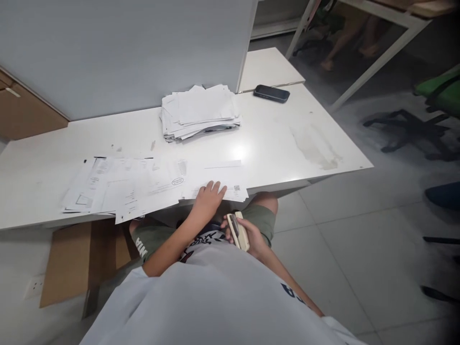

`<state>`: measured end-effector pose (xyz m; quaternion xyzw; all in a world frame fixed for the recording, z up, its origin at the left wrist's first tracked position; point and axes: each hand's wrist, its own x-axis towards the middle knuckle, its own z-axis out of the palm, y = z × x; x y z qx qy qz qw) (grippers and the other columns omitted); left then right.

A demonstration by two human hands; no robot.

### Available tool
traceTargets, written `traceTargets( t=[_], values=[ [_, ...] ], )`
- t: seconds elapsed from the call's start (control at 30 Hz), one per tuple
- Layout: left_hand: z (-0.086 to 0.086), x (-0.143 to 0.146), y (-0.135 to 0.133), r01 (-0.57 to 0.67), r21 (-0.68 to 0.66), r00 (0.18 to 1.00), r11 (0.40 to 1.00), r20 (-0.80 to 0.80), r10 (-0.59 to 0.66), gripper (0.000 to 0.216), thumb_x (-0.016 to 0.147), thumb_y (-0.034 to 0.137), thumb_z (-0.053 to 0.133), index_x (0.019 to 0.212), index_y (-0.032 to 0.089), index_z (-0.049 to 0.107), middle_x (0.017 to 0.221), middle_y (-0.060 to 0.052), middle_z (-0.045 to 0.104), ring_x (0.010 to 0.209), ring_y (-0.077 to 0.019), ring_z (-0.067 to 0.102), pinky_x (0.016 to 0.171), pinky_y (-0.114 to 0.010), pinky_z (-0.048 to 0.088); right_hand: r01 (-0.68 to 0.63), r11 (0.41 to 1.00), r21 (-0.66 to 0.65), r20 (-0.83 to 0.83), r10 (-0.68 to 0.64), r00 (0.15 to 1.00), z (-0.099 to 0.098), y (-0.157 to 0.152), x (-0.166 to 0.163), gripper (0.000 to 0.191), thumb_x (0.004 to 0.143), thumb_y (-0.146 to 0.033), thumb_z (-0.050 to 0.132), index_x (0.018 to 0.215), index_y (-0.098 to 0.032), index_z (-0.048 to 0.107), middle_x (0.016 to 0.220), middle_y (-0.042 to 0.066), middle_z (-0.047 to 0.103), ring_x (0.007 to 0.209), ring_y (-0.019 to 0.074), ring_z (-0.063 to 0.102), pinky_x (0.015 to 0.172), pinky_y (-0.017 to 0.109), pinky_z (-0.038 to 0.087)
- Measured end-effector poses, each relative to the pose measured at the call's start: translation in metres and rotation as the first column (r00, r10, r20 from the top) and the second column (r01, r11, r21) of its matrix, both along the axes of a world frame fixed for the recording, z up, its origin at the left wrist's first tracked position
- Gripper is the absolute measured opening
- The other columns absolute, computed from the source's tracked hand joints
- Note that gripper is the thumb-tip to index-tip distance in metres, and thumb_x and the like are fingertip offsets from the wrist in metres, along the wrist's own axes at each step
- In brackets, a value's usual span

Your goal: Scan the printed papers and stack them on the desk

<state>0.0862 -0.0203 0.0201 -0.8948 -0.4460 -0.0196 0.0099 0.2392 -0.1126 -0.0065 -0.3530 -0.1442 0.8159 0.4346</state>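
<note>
My left hand lies on a white sheet of paper at the desk's front edge, its fingers stretched out and apart. A QR code shows on the sheet to the right of my fingertips. In my right hand, above my lap, is a cream-coloured stapler with a dark strip along it, and my fingers are wrapped round it. Left of my left hand, loose printed papers overlap, one with an oval stamp; some hang over the front edge.
A thick, uneven stack of papers sits against the grey partition. A black phone lies at the back right of the white desk. Below is a cardboard box. A green chair and a person's legs are at right.
</note>
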Motion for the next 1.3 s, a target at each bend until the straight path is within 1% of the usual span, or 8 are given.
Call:
traceTargets(
  t=[0.17,0.37,0.53,0.63,0.8,1.0,1.13,1.3],
  values=[
    [-0.008,-0.011,0.007,0.116,0.044,0.988,0.992,0.097,-0.119,0.035,0.094,0.008,0.042,0.121,0.018,0.062,0.132,-0.012,0.061,0.123,-0.0282,0.056,0.088,-0.041,0.049,0.138,0.989,0.058,0.12,-0.144,0.982,-0.001,0.026,-0.008,0.031,0.074,-0.044,0.075,0.093,-0.019,0.068,0.096,0.009,0.074,0.062,0.0157,0.066,0.045,0.023,0.05],
    [-0.013,-0.009,0.008,0.138,0.161,0.981,0.977,0.115,-0.158,0.034,0.092,0.008,0.044,0.117,0.017,0.066,0.125,-0.012,0.066,0.115,-0.0256,0.062,0.084,-0.038,0.052,0.242,0.967,0.082,0.095,-0.25,0.964,-0.008,0.044,-0.021,0.04,0.07,-0.048,0.078,0.092,-0.018,0.064,0.073,0.005,0.071,0.042,0.0105,0.053,0.034,0.02,0.039],
    [-0.021,-0.008,0.013,0.044,0.228,0.989,0.973,0.129,-0.075,0.04,0.09,0.007,0.046,0.122,0.022,0.065,0.13,-0.009,0.064,0.116,-0.0283,0.061,0.086,-0.042,0.05,0.229,0.966,0.118,-0.008,-0.229,0.973,-0.016,0.048,-0.02,0.036,0.077,-0.053,0.069,0.086,-0.019,0.064,0.063,0.003,0.065,0.04,0.0106,0.047,0.033,0.021,0.034],
    [-0.019,-0.007,0.017,0.017,0.183,0.993,0.983,0.115,-0.039,0.043,0.088,0.006,0.047,0.125,0.022,0.063,0.133,-0.009,0.062,0.111,-0.0282,0.062,0.082,-0.042,0.05,0.188,0.978,0.089,-0.05,-0.184,0.982,-0.015,0.052,-0.013,0.041,0.078,-0.059,0.064,0.085,-0.019,0.065,0.061,0.003,0.064,0.042,0.0119,0.049,0.033,0.021,0.033],
    [-0.009,-0.002,0.019,0.083,0.073,0.994,0.994,0.063,-0.087,0.043,0.093,0.009,0.038,0.127,0.019,0.062,0.138,-0.009,0.057,0.104,-0.0274,0.061,0.079,-0.043,0.048,0.184,0.982,0.051,-0.014,-0.184,0.983,-0.01,0.064,0.001,0.039,0.075,-0.056,0.067,0.088,-0.02,0.064,0.064,0.004,0.066,0.048,0.0151,0.055,0.033,0.022,0.034],
    [-0.005,0.0,0.013,0.133,0.067,0.984,0.989,0.108,-0.139,0.044,0.095,0.008,0.034,0.128,0.019,0.06,0.138,-0.009,0.058,0.103,-0.0258,0.06,0.078,-0.041,0.047,0.246,0.969,0.006,0.083,-0.246,0.966,-0.007,0.067,0.0,0.035,0.075,-0.052,0.069,0.08,-0.018,0.064,0.058,0.003,0.065,0.048,0.0151,0.058,0.037,0.022,0.04],
    [-0.003,-0.002,0.008,0.146,0.183,0.98,0.972,0.107,-0.167,0.041,0.093,0.007,0.04,0.125,0.02,0.063,0.132,-0.01,0.062,0.099,-0.024,0.063,0.075,-0.038,0.048,0.296,0.955,0.017,0.121,-0.296,0.947,-0.006,0.064,-0.007,0.037,0.071,-0.053,0.072,0.071,-0.017,0.063,0.054,0.003,0.063,0.045,0.0144,0.055,0.035,0.023,0.037],
    [0.014,-0.003,0.024,0.128,0.435,0.985,0.891,0.052,-0.167,0.038,0.093,0.007,0.043,0.124,0.014,0.063,0.131,-0.012,0.063,0.105,-0.0267,0.064,0.079,-0.039,0.049,0.354,0.928,0.113,0.069,-0.363,0.929,0.006,0.072,-0.01,0.036,0.071,-0.053,0.072,0.072,-0.018,0.063,0.055,0.003,0.062,0.046,0.0153,0.055,0.036,0.024,0.037]
  ],
)
